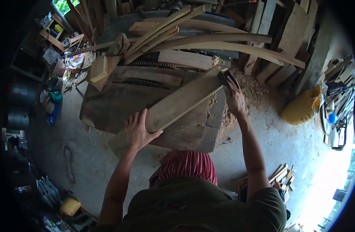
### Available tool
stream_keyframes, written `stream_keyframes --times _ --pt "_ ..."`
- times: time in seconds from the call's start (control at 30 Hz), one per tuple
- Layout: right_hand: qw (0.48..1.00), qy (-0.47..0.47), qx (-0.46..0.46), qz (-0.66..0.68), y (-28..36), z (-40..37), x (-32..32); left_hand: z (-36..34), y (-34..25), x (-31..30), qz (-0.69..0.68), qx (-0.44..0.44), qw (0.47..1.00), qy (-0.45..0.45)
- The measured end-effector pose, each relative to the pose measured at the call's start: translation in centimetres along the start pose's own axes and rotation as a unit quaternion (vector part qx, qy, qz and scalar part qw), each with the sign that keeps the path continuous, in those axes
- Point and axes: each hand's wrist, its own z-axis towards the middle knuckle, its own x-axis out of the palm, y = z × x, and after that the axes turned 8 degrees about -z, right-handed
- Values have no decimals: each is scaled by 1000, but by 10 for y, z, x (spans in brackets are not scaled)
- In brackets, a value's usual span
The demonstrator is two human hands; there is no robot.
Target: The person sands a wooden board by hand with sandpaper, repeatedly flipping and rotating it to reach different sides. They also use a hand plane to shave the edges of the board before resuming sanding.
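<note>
A long wooden board (185,101) lies slantwise over the worn wooden workbench (104,104). My left hand (138,129) rests at its lower left part, thumb and fingers spread over the wood. At the upper right end, my right hand (234,96) has its fingers wrapped round a dark, curved-edged piece (231,80) against the board's end; what this piece is cannot be made out. Below the left hand, a pale flat board end (117,143) sticks out past the bench edge. Wood shavings (247,87) lie right of the bench.
Curved wooden strips (224,38) and an angled wooden block (104,71) lie at the bench's far side. Planks (293,31) lean at the upper right. A yellow sack (303,106) stands on the floor at right, offcuts (281,176) at lower right, a yellow container (70,207) at lower left.
</note>
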Motion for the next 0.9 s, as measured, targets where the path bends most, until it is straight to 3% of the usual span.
stream_keyframes --times 0.07,0.13,0.27,0.37,0.53,0.6,0.63,0.8,0.9 --pt "999 -6 -35 -17 -6 34 20 1 4 -1 -3 19 1000 -5" --pt "1000 29 3 -7 -6 58 31 -1 3 2 -3 14 1000 -10" --pt "997 -14 -64 -46 -17 21 12 -2 1 1 1 -5 1000 -9" --pt "998 -1 -60 -27 -28 -15 -3 1 0 -4 -3 -5 1000 4" --pt "998 2 -64 -30 -10 40 17 2 5 -2 -16 9 1000 -3" --pt "999 53 -1 11 -9 60 31 -3 2 0 -12 13 1000 -9" --pt "997 35 -64 -8 -14 57 29 -4 1 0 1 6 1000 -9" --pt "997 -8 -72 -20 -27 -6 2 -1 -1 -4 3 -18 1000 2" --pt "998 -5 -56 -21 -17 5 6 1 3 -3 -18 -3 1000 7"
